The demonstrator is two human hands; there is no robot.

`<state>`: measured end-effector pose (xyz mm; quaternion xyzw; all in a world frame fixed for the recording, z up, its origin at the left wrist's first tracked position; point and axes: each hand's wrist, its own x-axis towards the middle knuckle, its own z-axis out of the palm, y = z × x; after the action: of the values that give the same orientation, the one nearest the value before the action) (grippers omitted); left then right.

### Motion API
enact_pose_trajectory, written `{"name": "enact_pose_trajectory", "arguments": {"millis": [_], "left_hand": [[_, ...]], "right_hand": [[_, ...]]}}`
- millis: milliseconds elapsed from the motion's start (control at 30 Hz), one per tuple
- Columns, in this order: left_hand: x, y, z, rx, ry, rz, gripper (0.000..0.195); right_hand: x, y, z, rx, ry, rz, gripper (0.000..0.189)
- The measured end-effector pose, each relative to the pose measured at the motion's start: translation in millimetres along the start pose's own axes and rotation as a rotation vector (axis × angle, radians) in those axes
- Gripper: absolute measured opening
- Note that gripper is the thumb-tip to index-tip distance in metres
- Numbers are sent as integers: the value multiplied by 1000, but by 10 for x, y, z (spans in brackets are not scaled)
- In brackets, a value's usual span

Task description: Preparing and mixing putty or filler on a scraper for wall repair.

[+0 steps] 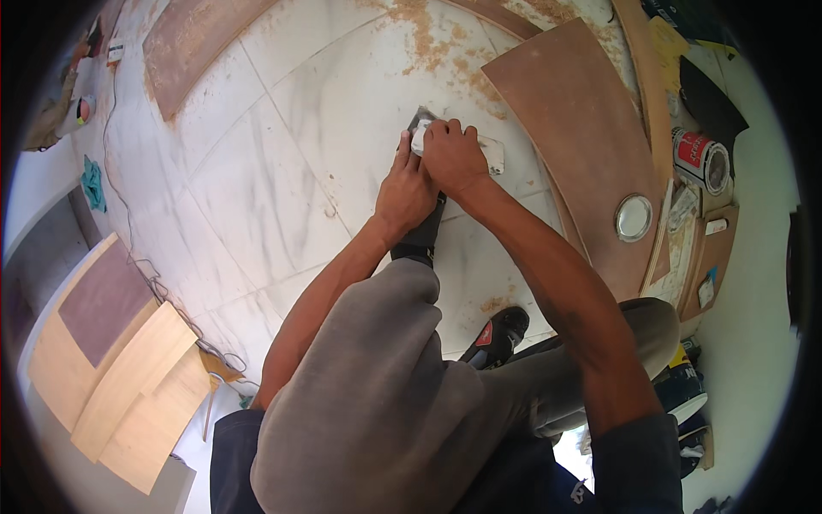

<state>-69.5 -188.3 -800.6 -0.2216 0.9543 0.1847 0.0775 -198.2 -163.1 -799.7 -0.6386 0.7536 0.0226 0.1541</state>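
My right hand point(454, 154) is curled over a flat, white-smeared piece point(493, 156), whose end sticks out to the right beneath the wrist. At its fingertips is a white lump point(419, 137), and just beyond that a grey, pointed flat edge point(422, 114), perhaps a scraper blade. My left hand point(406, 196) lies close against the right one, with one finger stretched along the lump. Its other fingers are hidden, so its grip is unclear. Both hands are above the dark shoe point(420, 228) of my forward leg.
Brown curved panels point(571, 141) lie to the right, with a round metal lid point(634, 217) on one. Beyond them stands a paint can point(701, 160). Sawdust point(424, 32) covers part of the tiled floor point(257, 173). At left are plywood pieces point(135, 379), a cable point(119, 167) and a teal cloth point(93, 184).
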Motion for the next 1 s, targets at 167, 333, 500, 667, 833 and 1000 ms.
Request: {"name": "enact_pose_trajectory", "arguments": {"millis": [167,333,500,667,833,1000], "left_hand": [[-28,-13,69,-237,-19,-124,52],[-4,1,43,-190,41,-112,58],[-39,27,70,-126,102,-153,47],[19,68,69,-313,251,-248,43],[47,258,-88,-382,188,-259,37],[-86,408,-264,-407,34,-8,46]], "right_hand": [[181,18,-55,-45,24,-55,24],[235,119,-62,7,56,-15,25],[-256,527,-70,37,125,-8,32],[-791,502,-78,76,112,-27,31],[-1136,327,156,39,136,-44,33],[-1132,296,287,70,161,7,35]]}}
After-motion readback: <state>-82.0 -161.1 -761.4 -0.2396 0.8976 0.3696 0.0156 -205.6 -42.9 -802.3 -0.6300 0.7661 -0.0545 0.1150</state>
